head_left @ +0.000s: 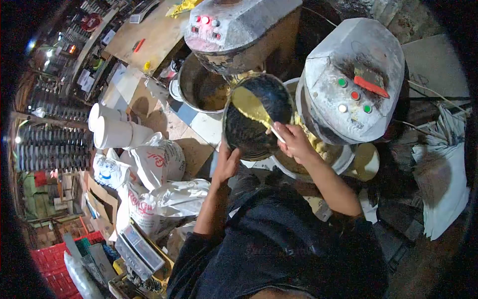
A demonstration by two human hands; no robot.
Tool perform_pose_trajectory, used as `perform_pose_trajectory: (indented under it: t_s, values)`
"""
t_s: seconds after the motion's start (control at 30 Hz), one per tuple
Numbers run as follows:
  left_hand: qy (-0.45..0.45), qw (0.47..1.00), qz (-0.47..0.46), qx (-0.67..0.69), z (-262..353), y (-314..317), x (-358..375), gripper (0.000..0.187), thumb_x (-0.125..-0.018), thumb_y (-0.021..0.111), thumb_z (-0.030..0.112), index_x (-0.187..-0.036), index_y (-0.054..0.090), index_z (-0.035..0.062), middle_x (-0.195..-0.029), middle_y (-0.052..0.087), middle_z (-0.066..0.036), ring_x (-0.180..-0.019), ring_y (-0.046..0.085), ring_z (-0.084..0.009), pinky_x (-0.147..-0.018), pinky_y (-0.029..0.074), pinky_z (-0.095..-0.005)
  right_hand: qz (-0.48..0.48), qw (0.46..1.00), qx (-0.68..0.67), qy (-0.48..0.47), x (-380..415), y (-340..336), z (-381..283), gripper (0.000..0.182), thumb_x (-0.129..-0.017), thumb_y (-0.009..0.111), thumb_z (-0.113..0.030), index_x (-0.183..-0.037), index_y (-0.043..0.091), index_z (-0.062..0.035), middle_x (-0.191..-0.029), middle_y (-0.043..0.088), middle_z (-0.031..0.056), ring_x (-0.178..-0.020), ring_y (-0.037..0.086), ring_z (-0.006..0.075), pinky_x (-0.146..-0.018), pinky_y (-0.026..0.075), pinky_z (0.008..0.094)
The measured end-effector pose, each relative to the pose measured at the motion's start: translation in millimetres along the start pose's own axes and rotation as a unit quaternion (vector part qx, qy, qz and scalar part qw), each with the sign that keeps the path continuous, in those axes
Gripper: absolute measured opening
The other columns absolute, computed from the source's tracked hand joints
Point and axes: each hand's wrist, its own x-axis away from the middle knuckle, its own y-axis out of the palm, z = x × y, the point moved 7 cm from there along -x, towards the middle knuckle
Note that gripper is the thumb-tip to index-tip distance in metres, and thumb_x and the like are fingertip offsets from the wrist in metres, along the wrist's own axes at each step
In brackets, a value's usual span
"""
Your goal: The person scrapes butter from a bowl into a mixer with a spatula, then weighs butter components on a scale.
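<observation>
My left hand point(227, 163) grips the lower left edge of a dark bucket point(256, 132), which is tilted with its mouth toward me. In my right hand point(295, 143) is the pale handle of a spatula point(250, 105), my fingers closed round it. Its wide blade is coated with yellow paste and lies across the bucket's mouth. Yellowish lumpy dough point(322, 148) shows in the mixing bowl point(347, 160) just right of my right hand. Part of that bowl is hidden behind my forearm and the mixer head.
Two worn mixers, one left point(244, 32) and one right point(366, 74), stand ahead. A metal bowl point(185, 84) sits under the left one. White sacks point(162, 159), stacked white buckets point(112, 133), a scale point(139, 251) and a red crate point(52, 269) are at left.
</observation>
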Motion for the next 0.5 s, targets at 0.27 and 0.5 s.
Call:
perform_pose_trajectory:
  t_s: [0.27,0.5]
  values:
    - [-0.095,0.956,0.253,0.116,-59.2,-110.5,28.6,0.02,-0.082,0.044,0.007,-0.101,0.046,0.0081,-0.079,0.052,-0.003,-0.062,0.049,-0.0163,-0.056,0.042,-0.0297,0.123,0.975,0.13,-0.131,43.3,-40.1,32.3,0.028,-0.09,0.049,-0.028,-0.08,0.051,-0.002,-0.051,0.045,0.0011,-0.039,0.042,0.0082,-0.038,0.032,0.0239]
    - [-0.08,0.907,0.369,0.183,-88.2,-233.9,53.9,0.014,-0.082,0.042,0.009,-0.095,0.048,0.007,-0.077,0.053,-0.007,-0.065,0.054,-0.0208,-0.055,0.049,-0.0376,0.274,0.691,0.653,-0.149,94.7,-70.8,204.5,0.02,-0.09,0.043,-0.017,-0.098,0.046,0.0005,-0.061,0.056,0.0141,-0.051,0.054,0.0271,-0.048,0.042,0.041]
